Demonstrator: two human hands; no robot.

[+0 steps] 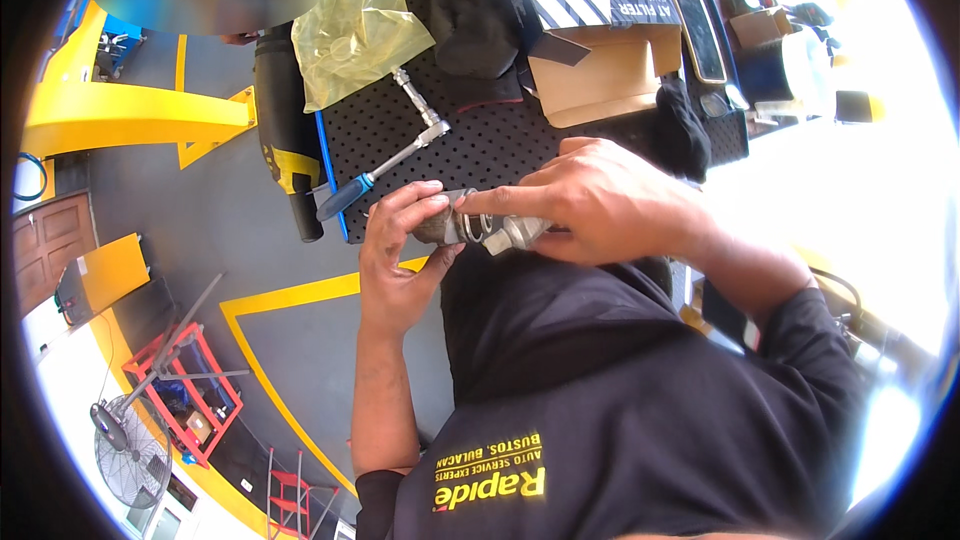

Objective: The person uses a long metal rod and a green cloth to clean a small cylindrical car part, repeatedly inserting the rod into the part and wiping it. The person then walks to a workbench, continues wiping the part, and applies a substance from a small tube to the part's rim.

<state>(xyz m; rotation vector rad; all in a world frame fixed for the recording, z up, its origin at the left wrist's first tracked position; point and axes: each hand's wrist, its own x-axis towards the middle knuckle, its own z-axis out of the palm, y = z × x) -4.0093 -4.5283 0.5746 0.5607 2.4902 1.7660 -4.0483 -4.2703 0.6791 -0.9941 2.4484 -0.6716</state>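
My left hand (392, 265) is closed around a dark grey cylindrical metal part (436, 230), thumb below and fingers over the top. Shiny rings (478, 228) show at the part's right end. My right hand (600, 205) reaches in from the right, its index finger stretched out onto the part's upper edge. Under that finger, the thumb and curled fingers grip a pale grey metal piece (518, 235) with a blocky end; its other end is hidden in the hand. Both parts are held close together in front of my black shirt, and I cannot tell whether they touch.
Beyond my hands is a perforated black tabletop (480, 145). On it lie a blue-handled ratchet (405, 148), a yellowish plastic bag (360, 30), a dark cap (475, 30), an open carton (600, 70) and a phone (700, 35). A black-and-yellow tool (285, 140) hangs at the left edge.
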